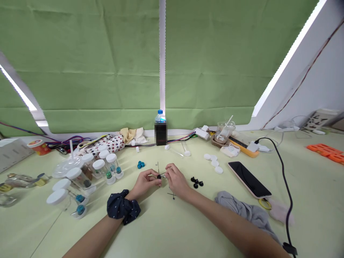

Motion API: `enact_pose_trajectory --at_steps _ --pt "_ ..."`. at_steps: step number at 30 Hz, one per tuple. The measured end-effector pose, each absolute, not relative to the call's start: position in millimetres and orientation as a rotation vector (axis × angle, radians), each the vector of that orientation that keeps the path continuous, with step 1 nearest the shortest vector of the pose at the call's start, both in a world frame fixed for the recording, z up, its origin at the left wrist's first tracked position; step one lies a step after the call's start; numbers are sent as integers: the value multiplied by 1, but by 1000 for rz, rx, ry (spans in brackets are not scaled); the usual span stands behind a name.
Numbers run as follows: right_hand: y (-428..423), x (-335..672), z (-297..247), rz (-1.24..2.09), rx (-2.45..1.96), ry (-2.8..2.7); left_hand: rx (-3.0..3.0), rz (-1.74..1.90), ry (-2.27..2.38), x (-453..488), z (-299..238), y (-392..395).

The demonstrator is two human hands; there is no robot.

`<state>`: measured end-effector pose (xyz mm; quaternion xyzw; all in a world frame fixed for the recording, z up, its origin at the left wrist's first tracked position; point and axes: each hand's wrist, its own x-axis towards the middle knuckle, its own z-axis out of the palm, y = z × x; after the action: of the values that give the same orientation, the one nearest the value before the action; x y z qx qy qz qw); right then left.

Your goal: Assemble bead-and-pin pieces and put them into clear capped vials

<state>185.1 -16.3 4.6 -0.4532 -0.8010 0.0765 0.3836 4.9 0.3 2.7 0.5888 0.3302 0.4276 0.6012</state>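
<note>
My left hand (146, 183), a dark scrunchie (122, 207) on its wrist, pinches a small black piece (159, 176). A thin dark wire (158, 166) with a curled end rises from that piece. Close beside it on the right, my right hand (174, 179) has its fingertips pressed together on a thin shiny bit, too small to name. Below the hands lies a thin dark crossed wire piece (173, 196). Several shiny blue beads (141, 165) form a cluster behind my left hand. To the right of my right hand sit several small black round-based pieces (197, 182).
Clear jars with white lids (99, 165) stand at left, some holding blue or green pieces. White discs (215, 163), a phone (249, 179), grey cloth (244, 211) and a black cable (286, 182) lie right. A bottle (160, 117) and plastic cup (225, 129) stand behind.
</note>
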Motion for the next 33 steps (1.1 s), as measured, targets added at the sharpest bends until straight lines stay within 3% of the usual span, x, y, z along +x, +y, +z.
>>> enact_pose_trajectory --at_steps 13,33 --pt "-18 184 7 -105 -1206 -2195 1364 974 782 5 3 -1" --pt "-13 183 2 -81 -1257 -2170 1369 963 789 5 2 0"
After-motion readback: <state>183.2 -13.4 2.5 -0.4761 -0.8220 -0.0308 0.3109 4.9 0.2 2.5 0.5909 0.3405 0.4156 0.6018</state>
